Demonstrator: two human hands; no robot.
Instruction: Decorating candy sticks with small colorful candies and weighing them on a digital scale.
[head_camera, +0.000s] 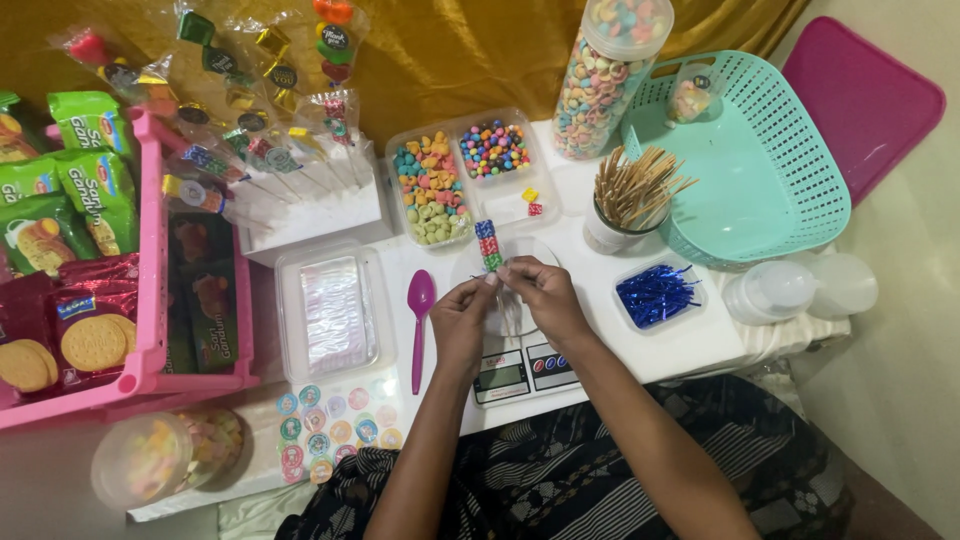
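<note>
Both my hands meet over a small digital scale (520, 368) on the white table. My left hand (462, 318) and my right hand (545, 295) pinch the neck of a clear narrow bag holding a stack of colourful candies (488, 245). The bag sticks out away from me past my fingertips. My fingers are closed around its gathered end, where a thin tie seems to be held, too small to tell for sure.
A purple spoon (420, 310), a tray of clear bags (335, 315), round stickers (335, 430), a dish of blue twist ties (655, 295), a cup of wooden sticks (625, 200), candy trays (432, 190), a tall candy jar (605, 80), a teal basket (760, 170), a pink snack basket (150, 290).
</note>
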